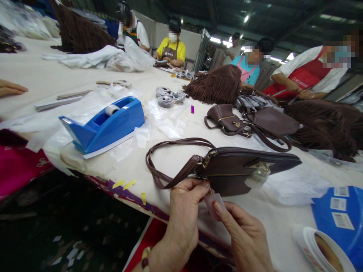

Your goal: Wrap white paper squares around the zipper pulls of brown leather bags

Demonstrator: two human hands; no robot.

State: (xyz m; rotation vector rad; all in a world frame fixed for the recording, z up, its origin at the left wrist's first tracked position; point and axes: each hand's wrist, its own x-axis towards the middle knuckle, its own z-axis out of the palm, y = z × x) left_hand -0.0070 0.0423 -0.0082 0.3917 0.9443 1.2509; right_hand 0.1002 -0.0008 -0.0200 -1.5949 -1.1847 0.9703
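Note:
A dark brown leather handbag (227, 172) lies on the table, its zipper and gold-coloured hardware facing up. Its long strap (164, 177) loops out to the left. My left hand (185, 211) is closed in a pinch beside the bag's left end, just below the zipper pull, on what looks like a thin string. From those fingertips the string runs down to a pale pinkish tag (214, 206). Between thumb and fingers, my right hand (246, 230) grips this tag. A translucent wrapped piece (258, 174) hangs over the bag's front.
A blue tape dispenser (113, 122) stands to the left near the table edge. More brown bags (227, 117) and fringed pieces (215, 85) lie beyond. At right are a white tub (304, 245) and a blue sheet with labels (337, 217). Several people sit around the table.

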